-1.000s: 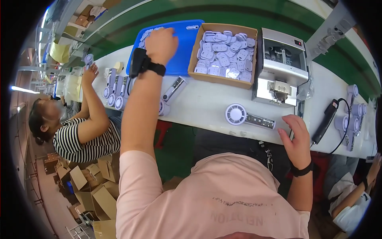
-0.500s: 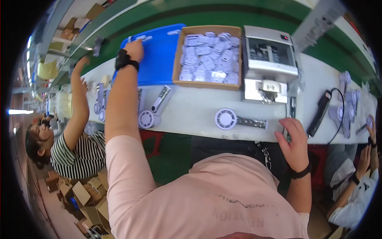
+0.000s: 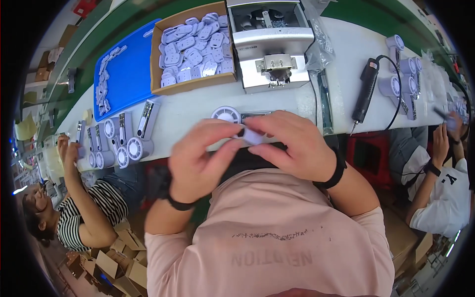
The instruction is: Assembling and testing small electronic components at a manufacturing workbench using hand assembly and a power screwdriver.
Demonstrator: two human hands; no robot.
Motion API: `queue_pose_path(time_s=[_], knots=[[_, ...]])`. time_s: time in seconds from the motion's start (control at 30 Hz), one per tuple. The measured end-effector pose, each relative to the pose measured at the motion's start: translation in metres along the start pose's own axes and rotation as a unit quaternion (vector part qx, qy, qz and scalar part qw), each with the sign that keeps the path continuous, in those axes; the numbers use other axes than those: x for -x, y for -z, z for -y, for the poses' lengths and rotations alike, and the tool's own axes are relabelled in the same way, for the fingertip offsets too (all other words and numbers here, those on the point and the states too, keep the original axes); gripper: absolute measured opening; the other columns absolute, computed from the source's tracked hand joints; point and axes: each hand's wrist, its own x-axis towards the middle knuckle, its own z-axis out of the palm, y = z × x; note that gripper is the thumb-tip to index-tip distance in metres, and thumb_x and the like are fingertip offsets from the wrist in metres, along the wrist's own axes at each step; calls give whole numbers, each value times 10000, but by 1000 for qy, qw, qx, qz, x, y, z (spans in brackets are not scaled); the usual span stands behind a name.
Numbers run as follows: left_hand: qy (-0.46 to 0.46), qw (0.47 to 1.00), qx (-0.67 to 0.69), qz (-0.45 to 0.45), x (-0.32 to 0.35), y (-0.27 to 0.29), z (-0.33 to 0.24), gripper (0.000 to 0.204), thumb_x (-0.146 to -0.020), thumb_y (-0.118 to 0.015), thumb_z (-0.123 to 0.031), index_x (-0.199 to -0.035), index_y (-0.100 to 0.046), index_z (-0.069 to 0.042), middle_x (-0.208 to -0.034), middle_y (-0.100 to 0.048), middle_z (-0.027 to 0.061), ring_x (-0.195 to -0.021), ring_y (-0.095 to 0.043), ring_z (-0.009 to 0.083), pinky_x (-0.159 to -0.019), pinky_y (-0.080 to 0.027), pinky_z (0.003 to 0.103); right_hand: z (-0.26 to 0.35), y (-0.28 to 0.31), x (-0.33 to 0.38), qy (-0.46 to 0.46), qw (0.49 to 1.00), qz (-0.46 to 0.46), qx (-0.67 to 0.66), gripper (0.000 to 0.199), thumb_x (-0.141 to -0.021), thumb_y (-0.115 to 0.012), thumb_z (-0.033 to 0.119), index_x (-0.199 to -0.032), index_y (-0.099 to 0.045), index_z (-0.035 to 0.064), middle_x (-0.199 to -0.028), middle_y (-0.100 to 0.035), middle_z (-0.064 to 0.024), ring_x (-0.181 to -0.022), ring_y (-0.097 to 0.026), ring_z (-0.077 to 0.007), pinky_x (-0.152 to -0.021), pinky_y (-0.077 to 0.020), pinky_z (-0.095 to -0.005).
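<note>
In front of my chest, at the table's near edge, both hands come together on a small lavender plastic piece (image 3: pixel 253 136). My left hand (image 3: pixel 200 161) pinches its left end between thumb and fingers, where a dark spot shows. My right hand (image 3: pixel 299 148) grips the other end, thumb below and fingers above. Just beyond the hands lies a lavender handheld fan (image 3: pixel 226 114), its round head to the left. Its handle, with inner parts exposed, is partly covered by my right hand.
A blue tray (image 3: pixel 129 74) holds small pale strips. Beside it stand a cardboard box (image 3: pixel 194 89) of lavender covers and a silver screw feeder (image 3: pixel 272 42). Several fans (image 3: pixel 140 147) lie left. An electric screwdriver (image 3: pixel 366 91) and more fans lie right. Co-workers sit both sides.
My left hand has come back from the blue tray to my chest. My right hand, open before, has moved left and closed on the lavender piece. The view has shifted.
</note>
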Motion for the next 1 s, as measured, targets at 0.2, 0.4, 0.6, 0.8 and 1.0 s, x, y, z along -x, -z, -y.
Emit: queue_pose_path(time_s=[0.2, 0.4, 0.6, 0.8, 1.0], knots=[[-9, 999, -23, -31, 10, -19, 12, 388, -873, -852, -20, -1248, -752, -36, -1159, -769, 129, -1058, -724, 302, -944, -562, 383, -20, 2, 7, 73, 994, -18, 86, 371, -872, -823, 30, -1236, -753, 22, -1041, -729, -113, -901, -710, -306, -758, -569, -391], [-103, 953, -283, 37, -24, 7, 19, 409, -835, -864, -89, -1221, -743, -37, -1215, -724, 117, -1122, -666, 354, -979, -535, 453, -34, 14, -8, 56, 971, 49, 227, 326, -853, -817, 31, -1175, -770, 34, -975, -678, -95, -866, -667, -312, -755, -546, -420], [-105, 954, -257, 118, -27, -8, 53, 358, -830, -849, -99, -1167, -743, -37, -1205, -703, 101, -1131, -647, 348, -983, -522, 457, -37, -7, -19, 83, 939, 67, 326, 244, -851, -829, 112, -1081, -770, 57, -954, -639, -82, -914, -636, -306, -847, -523, -429], [-118, 960, -217, 128, -26, -11, 60, 294, -832, -832, -65, -1110, -744, -28, -1162, -710, 102, -1099, -650, 348, -964, -528, 452, -48, -4, -15, 88, 959, 56, 265, 229, -858, -830, 144, -1056, -753, 59, -946, -628, -86, -918, -634, -314, -838, -524, -439], [-67, 971, -184, 140, -31, -10, 57, 287, -832, -831, -60, -1103, -748, -17, -1142, -717, 107, -1099, -653, 345, -962, -537, 454, -43, 10, -25, 81, 951, 118, 275, 197, -865, -820, 135, -999, -703, 50, -922, -606, -95, -881, -616, -323, -790, -535, -421]])
